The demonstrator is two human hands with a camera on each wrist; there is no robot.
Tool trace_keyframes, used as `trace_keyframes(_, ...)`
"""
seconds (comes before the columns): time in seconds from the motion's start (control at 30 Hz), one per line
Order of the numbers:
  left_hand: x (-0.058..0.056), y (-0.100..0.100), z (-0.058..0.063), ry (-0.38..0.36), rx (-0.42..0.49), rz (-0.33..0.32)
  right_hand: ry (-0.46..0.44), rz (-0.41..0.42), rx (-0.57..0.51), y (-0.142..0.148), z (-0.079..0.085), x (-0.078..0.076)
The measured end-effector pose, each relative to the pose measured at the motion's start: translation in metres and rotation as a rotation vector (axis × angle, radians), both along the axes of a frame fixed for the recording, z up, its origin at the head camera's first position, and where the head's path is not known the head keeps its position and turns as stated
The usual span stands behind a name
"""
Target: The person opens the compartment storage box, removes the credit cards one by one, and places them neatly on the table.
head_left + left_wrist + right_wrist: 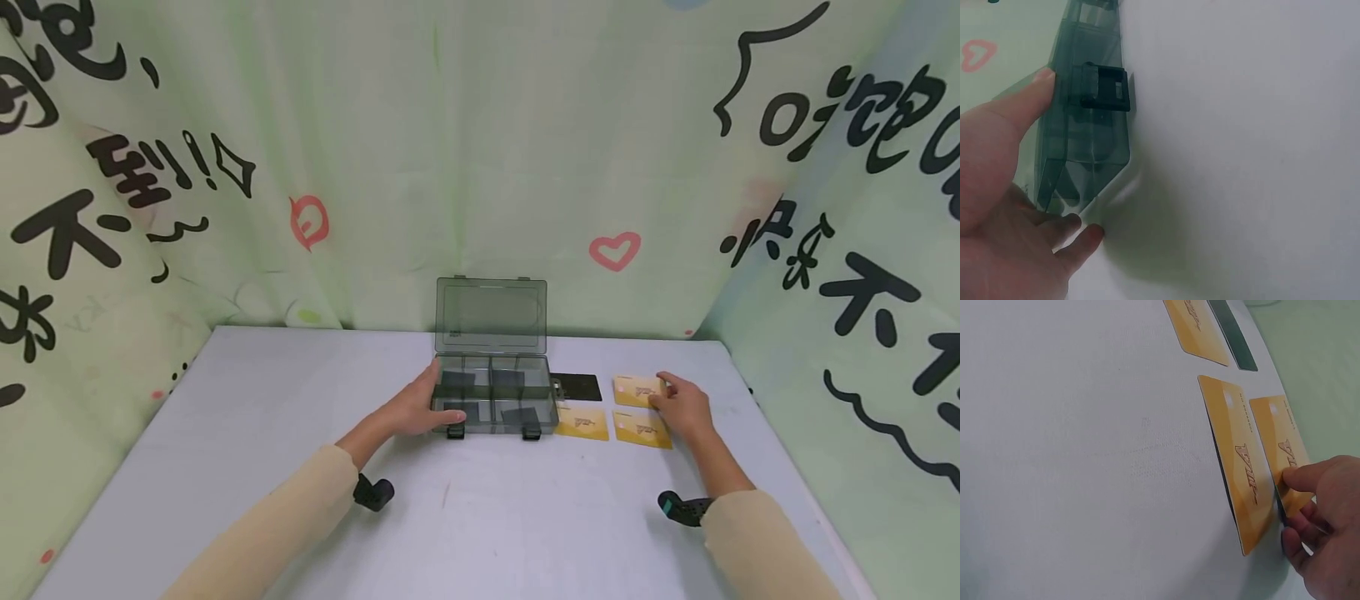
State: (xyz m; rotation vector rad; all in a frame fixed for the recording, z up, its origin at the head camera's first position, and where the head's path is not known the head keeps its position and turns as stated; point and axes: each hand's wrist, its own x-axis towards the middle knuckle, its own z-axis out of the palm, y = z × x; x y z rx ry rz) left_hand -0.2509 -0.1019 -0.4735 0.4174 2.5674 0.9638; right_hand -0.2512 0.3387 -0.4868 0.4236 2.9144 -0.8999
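A translucent grey compartment box (491, 392) stands on the table with its lid (491, 315) raised at the back. Dark flat pieces show in its compartments. My left hand (412, 407) holds the box's left front corner, thumb on the front rim and fingers along the side; the left wrist view shows the thumb against the box wall (1079, 134). At the right, my right hand (684, 406) pinches a yellow card (636, 390) by its right end, thumb on top and fingertips under the edge. Another yellow card (1239, 462) lies just in front of it.
Right beside the box lie a black card (577, 387) and, before it, a yellow card (583, 422). Two dark latches (531, 432) hang from the box's front. A printed curtain (480, 167) rises behind the white table (300, 400).
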Motion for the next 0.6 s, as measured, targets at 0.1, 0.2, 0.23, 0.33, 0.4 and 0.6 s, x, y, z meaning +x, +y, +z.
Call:
trace_keyframes(0.1, -0.003, -0.002, 0.003, -0.011, -0.01, -0.012, -0.024, 0.01, 0.006, -0.005, 0.001, 0.0)
trace_keyframes(0.2, -0.006, -0.005, 0.004, -0.014, -0.019, -0.015, -0.02, 0.048, 0.05, -0.009, 0.001, -0.002)
trace_keyframes(0.23, -0.007, -0.006, 0.004, -0.011, -0.02, -0.016, -0.01, 0.065, 0.064, -0.011, 0.0, -0.002)
trace_keyframes(0.33, -0.007, -0.008, 0.001, -0.01, -0.017, -0.015, 0.017, 0.109, 0.119, -0.014, -0.001, -0.002)
trace_keyframes(0.4, -0.007, -0.008, -0.001, -0.006, -0.018, -0.021, 0.018, 0.115, 0.13, -0.013, -0.001, -0.001)
trace_keyframes(0.6, -0.008, -0.006, -0.001, -0.007, -0.022, -0.06, -0.011, 0.079, 0.114, -0.008, -0.002, 0.003)
